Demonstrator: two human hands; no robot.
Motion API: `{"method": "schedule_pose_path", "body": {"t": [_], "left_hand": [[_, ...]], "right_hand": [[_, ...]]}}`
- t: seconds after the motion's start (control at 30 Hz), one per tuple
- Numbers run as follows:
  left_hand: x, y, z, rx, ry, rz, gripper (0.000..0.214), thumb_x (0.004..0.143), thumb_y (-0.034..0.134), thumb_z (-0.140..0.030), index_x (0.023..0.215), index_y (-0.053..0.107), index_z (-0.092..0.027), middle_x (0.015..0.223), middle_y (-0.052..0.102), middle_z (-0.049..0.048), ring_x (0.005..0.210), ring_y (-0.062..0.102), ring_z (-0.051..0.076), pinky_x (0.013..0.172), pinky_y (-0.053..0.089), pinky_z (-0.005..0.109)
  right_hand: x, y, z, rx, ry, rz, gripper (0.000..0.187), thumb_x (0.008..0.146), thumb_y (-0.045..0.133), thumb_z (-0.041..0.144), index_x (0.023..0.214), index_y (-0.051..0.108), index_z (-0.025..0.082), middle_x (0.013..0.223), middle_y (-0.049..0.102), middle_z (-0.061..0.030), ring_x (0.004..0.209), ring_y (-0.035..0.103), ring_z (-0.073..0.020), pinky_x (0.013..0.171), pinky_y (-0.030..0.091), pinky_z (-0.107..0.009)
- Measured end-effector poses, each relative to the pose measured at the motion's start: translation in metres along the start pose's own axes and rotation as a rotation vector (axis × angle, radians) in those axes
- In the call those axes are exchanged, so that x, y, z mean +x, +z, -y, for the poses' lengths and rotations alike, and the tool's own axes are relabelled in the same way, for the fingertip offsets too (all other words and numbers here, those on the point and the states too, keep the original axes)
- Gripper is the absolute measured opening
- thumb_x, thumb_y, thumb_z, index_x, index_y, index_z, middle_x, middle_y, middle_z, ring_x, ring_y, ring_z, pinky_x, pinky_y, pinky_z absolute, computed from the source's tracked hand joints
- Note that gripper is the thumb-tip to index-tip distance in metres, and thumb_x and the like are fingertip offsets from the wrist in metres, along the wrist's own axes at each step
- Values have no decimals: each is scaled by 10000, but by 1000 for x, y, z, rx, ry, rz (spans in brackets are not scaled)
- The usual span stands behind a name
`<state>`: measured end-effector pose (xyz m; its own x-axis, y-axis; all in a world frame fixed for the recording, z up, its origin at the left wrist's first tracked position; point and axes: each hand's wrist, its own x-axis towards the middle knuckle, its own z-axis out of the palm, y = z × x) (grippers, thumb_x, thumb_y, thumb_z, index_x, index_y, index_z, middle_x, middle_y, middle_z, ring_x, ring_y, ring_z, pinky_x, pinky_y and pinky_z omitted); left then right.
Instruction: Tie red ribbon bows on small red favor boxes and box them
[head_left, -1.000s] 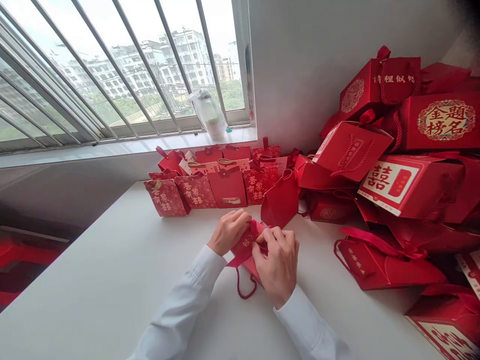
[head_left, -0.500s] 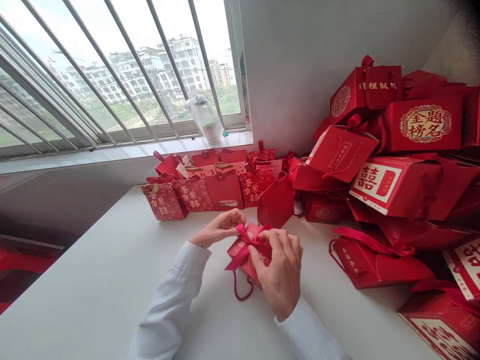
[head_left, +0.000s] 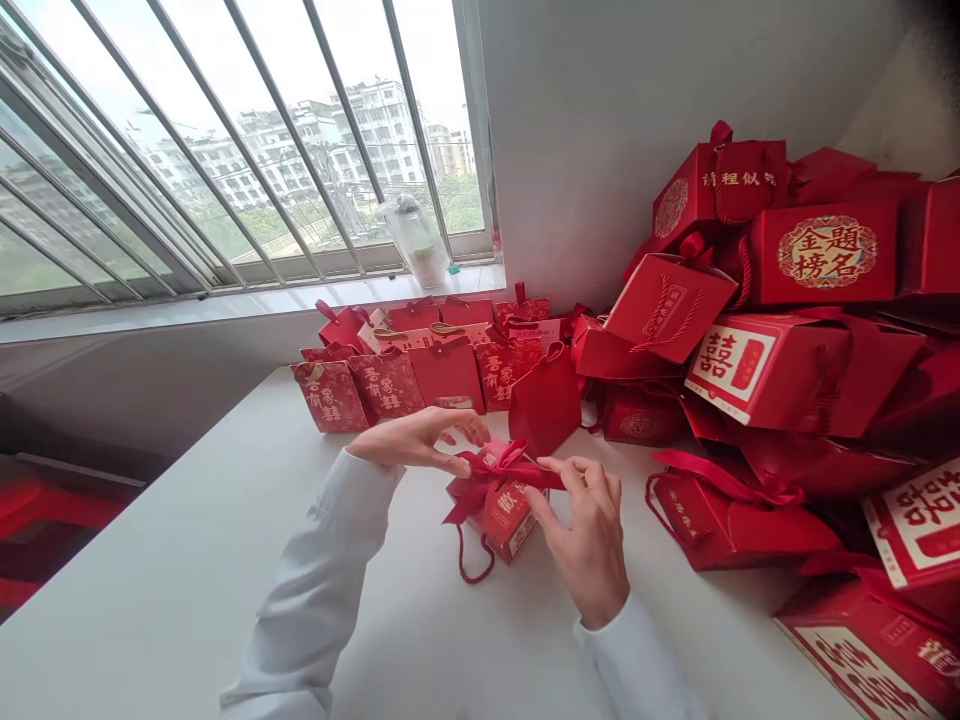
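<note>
The small red gift box [head_left: 511,515] sits on the white worktop [head_left: 187,580] in front of the person, tilted, with its label face showing and a red ribbon [head_left: 487,478] across its top. A second ago both hands were cupped tight over it; now they have drawn apart. The left hand [head_left: 412,440] pinches one end of the ribbon in closed fingers [head_left: 454,463], and the right hand [head_left: 592,535] pinches the other end, so the bow is stretched between them. A cord handle [head_left: 471,565] hangs loose at the box's near side. Behind stands a row of small red gift bags [head_left: 390,385], tops closed, contents hidden. To the right lies a heap of larger red boxes [head_left: 795,370], also shut. On the window sill [head_left: 225,305] a clear plastic bag [head_left: 416,240] holds something greenish.
</note>
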<state>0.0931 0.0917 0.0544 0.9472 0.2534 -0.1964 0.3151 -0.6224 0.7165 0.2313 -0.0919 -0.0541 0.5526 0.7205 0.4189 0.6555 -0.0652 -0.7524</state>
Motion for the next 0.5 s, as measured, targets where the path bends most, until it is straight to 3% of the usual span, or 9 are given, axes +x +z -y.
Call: {"method": "schedule_pose_path", "body": {"t": [0.17, 0.3, 0.4, 0.5], "left_hand": [[5, 0, -15, 155, 32, -1, 201, 861, 549, -348, 881, 641, -170, 871, 679, 60, 782, 621, 156, 691, 466, 235], [14, 2, -21, 225, 17, -88, 236, 861, 532, -373, 950, 622, -173, 936, 660, 71, 765, 604, 156, 636, 439, 222], [20, 13, -28, 327, -56, -98, 493, 740, 653, -492, 1100, 569, -165, 1016, 617, 99, 911, 593, 230, 719, 451, 265], [23, 36, -41, 461, -219, -105, 805, 651, 684, -599, 1261, 444, -132, 1064, 562, 154, 1011, 564, 320, 782, 454, 342]], "right_hand": [[2, -7, -3, 40, -54, 35, 167, 900, 494, 298, 984, 619, 226, 957, 616, -37, 874, 508, -207, 795, 400, -342], [0, -16, -7, -2, -78, -4, 258, 912, 482, 427, 886, 627, 215, 845, 647, -31, 799, 529, -210, 769, 380, -347], [-2, -23, -18, -6, -118, -4, 384, 921, 446, 521, 784, 634, 216, 715, 631, -14, 710, 536, -194, 740, 372, -331], [-3, -29, -32, -21, -132, -47, 470, 920, 412, 576, 728, 637, 210, 674, 632, -19, 662, 544, -186, 727, 374, -322]]}}
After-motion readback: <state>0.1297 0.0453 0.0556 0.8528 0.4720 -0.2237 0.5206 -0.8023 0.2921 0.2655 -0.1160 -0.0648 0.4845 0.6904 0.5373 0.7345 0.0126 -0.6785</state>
